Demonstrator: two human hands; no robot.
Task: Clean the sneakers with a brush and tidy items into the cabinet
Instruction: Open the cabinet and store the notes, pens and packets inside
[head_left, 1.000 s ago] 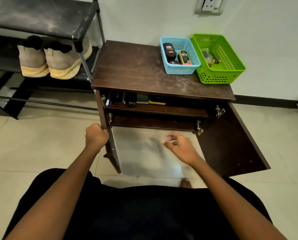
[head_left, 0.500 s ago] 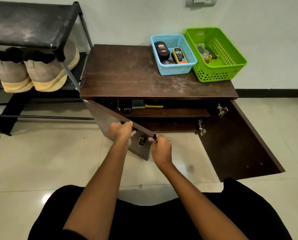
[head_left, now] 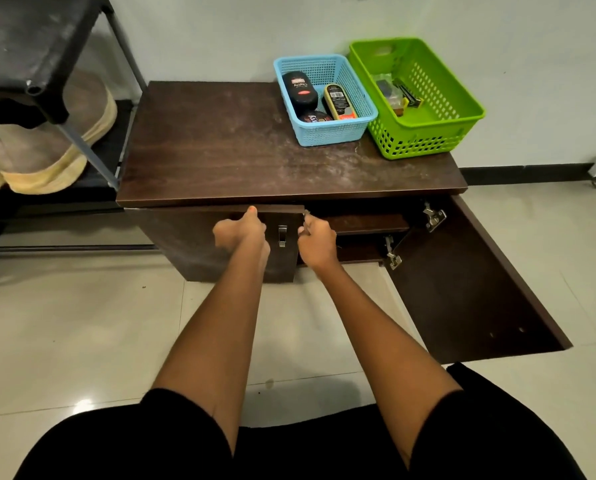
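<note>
The left hand (head_left: 241, 233) has its fingers curled over the top edge of the left door (head_left: 185, 244) of the cabinet (head_left: 255, 150), one fingertip (head_left: 252, 210) showing above that edge. The right hand (head_left: 319, 242) grips the same door at its upper free corner, fingers curled round the edge. The metal handle (head_left: 282, 235) sits between the two hands, untouched. The door lies nearly flush under the overhanging top.

The right door (head_left: 469, 289) stands swung wide over the tiled floor (head_left: 64, 323), leaving that half of the cabinet open with an inner shelf (head_left: 369, 223) in view. Bare tiles lie between the cabinet and the person's knees.

On the far right of the top, a blue basket (head_left: 327, 136) touches a green basket (head_left: 428, 142). The blue one holds a black bottle (head_left: 300, 90) whose label seems to read "Cherry", a dark tin (head_left: 315, 117) with lettering too cut off to read, and a flat pack (head_left: 339, 102) bearing a barcode. The green basket's contents are too small to name.

The sneakers (head_left: 47, 150), tan with cream soles, sit on the black shoe rack (head_left: 40, 39) left of the cabinet, well apart from the left hand
</note>
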